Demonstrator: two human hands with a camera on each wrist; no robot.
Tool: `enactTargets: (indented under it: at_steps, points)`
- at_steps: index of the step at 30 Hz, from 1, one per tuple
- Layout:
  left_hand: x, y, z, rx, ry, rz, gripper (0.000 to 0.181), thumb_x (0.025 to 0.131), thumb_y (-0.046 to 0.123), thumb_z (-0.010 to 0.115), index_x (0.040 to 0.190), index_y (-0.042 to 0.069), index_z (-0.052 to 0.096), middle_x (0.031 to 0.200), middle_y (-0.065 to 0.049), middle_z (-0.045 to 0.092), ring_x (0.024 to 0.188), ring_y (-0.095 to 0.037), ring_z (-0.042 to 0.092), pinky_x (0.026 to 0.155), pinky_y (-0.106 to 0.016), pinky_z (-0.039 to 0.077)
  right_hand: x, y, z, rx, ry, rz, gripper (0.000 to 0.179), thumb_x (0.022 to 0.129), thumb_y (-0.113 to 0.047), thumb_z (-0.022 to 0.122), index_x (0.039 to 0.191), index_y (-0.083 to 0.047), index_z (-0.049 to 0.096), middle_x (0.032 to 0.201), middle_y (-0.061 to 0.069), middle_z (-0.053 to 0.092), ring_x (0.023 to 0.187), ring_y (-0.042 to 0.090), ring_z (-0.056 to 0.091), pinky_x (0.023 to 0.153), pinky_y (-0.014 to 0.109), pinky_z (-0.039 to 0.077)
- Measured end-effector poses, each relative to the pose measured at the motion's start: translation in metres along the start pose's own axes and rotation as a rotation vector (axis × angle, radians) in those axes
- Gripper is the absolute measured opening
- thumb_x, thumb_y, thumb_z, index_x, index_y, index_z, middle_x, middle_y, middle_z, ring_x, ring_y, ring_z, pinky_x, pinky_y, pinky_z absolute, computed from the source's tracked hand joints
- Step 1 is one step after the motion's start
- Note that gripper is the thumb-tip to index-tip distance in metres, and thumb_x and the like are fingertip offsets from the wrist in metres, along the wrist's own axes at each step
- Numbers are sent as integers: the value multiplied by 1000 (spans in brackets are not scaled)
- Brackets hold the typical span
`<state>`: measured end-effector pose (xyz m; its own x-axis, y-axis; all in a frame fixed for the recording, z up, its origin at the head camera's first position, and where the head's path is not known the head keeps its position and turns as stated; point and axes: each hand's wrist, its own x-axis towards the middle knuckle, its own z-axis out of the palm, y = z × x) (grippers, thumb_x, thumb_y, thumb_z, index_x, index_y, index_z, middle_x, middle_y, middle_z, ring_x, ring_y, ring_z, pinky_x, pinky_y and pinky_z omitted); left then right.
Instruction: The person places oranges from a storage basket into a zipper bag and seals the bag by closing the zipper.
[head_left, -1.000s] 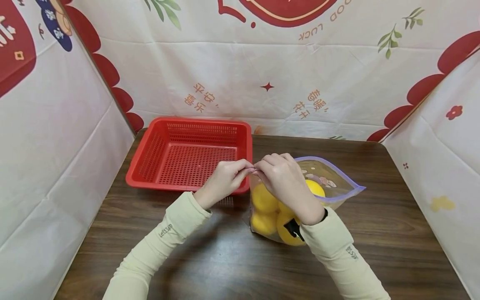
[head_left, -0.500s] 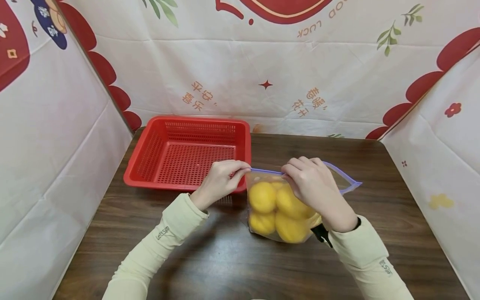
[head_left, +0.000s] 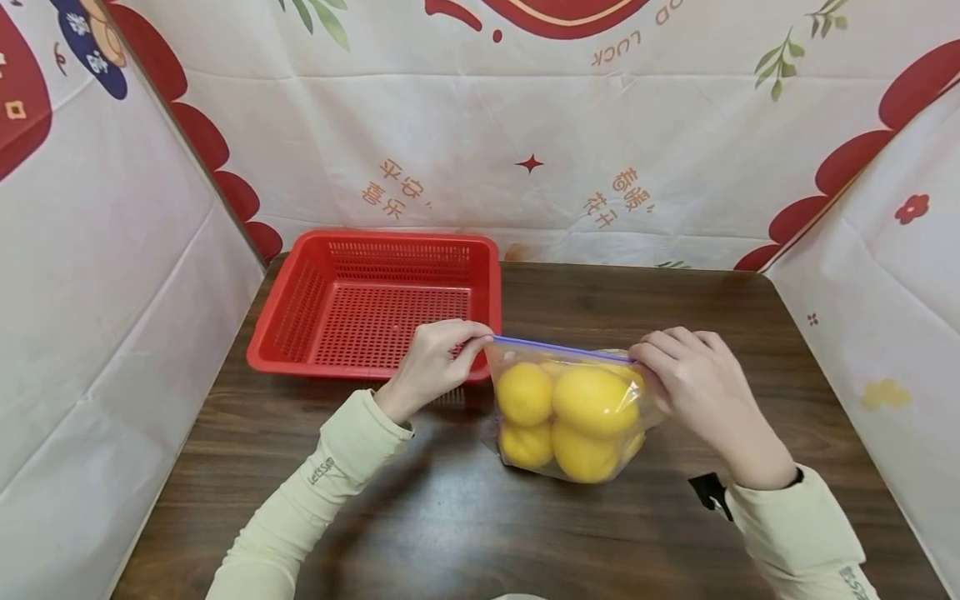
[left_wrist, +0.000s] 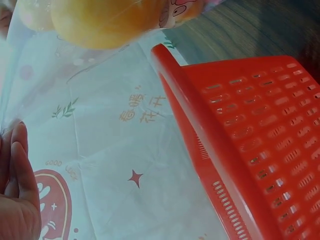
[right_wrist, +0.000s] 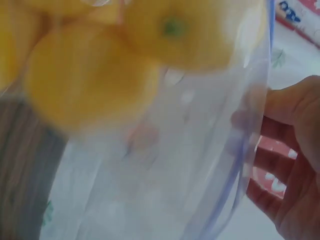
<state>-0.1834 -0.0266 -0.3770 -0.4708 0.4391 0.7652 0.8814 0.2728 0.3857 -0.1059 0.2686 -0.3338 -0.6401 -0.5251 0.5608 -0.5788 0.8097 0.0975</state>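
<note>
A clear zip bag (head_left: 558,347) with a purple seal strip stands on the table, filled with several round yellow fruits (head_left: 596,402). My left hand (head_left: 435,360) pinches the left end of the strip between thumb and fingers. At the strip's right part, my right hand (head_left: 701,392) pinches the bag's top edge, thumb on one side and fingers on the other. The strip runs straight and taut between both hands. In the right wrist view, the bag's film (right_wrist: 165,200) hangs beside the thumb, and one fruit (right_wrist: 210,37) shows a green spot.
A red plastic basket (head_left: 375,371) with perforated walls stands left of the bag, close to my left hand. Dark wooden table (head_left: 450,533) lies beneath. Printed white cloth (head_left: 480,133) encloses the back and sides. A white rim (head_left: 517,597) peeks in at the bottom edge.
My right hand has slid rightward along the seal strip from beside the left hand to the bag's right part. The gaping mouth has drawn together into a straight line. The left hand keeps its pinch.
</note>
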Motion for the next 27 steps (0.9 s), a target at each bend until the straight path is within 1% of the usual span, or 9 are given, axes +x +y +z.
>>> enactTargets:
  at_steps: [3,5,13,16,18,20,23,26,27]
  points:
    - [-1,0,0,-8,3,-4,3,80,2,65,81,2,68,76,-6,68,68,-12,63,62,-24,50,-12,10,-4,-3,27,15,32,94,-27,42,82,-5,62,80,8,62,75,28,55,64,44,37]
    - [-2,-1,-1,-20,9,-6,3,80,2,65,81,2,68,76,-7,68,67,-13,63,61,-24,50,-21,17,-6,-7,42,32,46,97,-36,33,81,-6,62,79,8,62,73,27,55,62,44,36]
    - [-3,-5,0,-18,16,-36,4,81,2,64,82,1,68,78,-8,69,69,-13,64,62,-23,51,-50,47,-17,-41,60,129,52,96,-45,31,78,-6,60,72,6,60,66,27,53,55,42,34]
    - [0,-5,1,-20,-10,-91,6,82,5,64,83,2,68,78,-6,68,62,-9,59,58,-21,48,-54,50,-18,-38,30,149,53,96,-45,30,79,-4,59,72,7,59,64,27,53,53,42,35]
    - [7,-6,2,-18,-29,-157,7,84,7,62,85,3,68,76,-4,67,59,-7,54,56,-20,45,-56,48,-22,-9,-10,167,52,95,-45,31,79,-4,59,72,6,58,63,24,52,54,40,37]
    - [18,-7,4,-26,-53,-239,9,86,9,60,86,4,68,74,-3,66,57,-6,51,55,-19,43,-59,42,-29,46,-68,175,39,94,-39,42,79,-7,58,70,0,56,60,14,50,53,32,39]
    - [41,-9,10,-26,-100,-346,13,89,12,57,87,5,68,73,-3,65,59,-7,54,58,-20,44,-64,28,-42,252,-154,168,9,88,-18,59,79,-14,58,70,-11,52,58,1,45,52,18,37]
    - [65,-10,19,-34,-159,-399,15,90,13,56,88,5,68,77,-4,66,64,-10,59,61,-20,45,-64,6,-49,514,-201,81,19,80,-2,65,83,-18,57,72,-17,51,62,-5,47,53,9,37]
    - [72,-9,23,-39,-178,-401,15,90,13,55,89,5,68,78,-4,67,67,-10,61,63,-20,45,-63,-2,-49,590,-215,40,17,82,-3,63,85,-18,56,74,-18,52,64,-6,48,55,8,38]
